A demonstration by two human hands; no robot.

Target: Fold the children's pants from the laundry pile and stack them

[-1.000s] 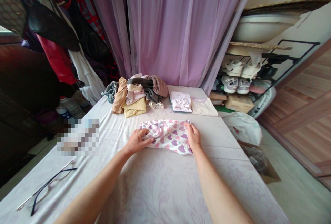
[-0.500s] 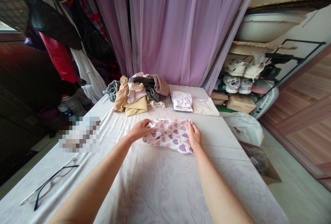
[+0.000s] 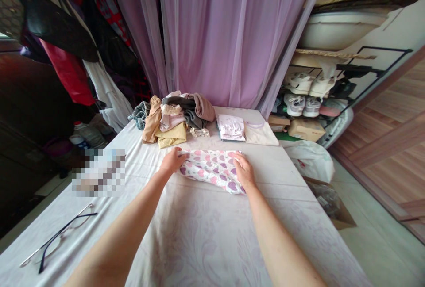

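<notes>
Heart-print garment (image 3: 212, 170) lies flat just in front of the clothes pile (image 3: 174, 119). The left hand (image 3: 171, 162), which pinched a raised fold half a second ago, now presses open-palmed on its left end. The right hand (image 3: 245, 172) stays spread flat on its right end, gripping nothing.

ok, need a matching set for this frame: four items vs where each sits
1 heart-print garment
2 glasses
3 unfolded clothes pile
4 sneakers

A off the table, to its right
B near left part of the table
C under the left hand and right hand
D far end of the table, before the curtain

Pairs: 1-C, 2-B, 3-D, 4-A
</notes>
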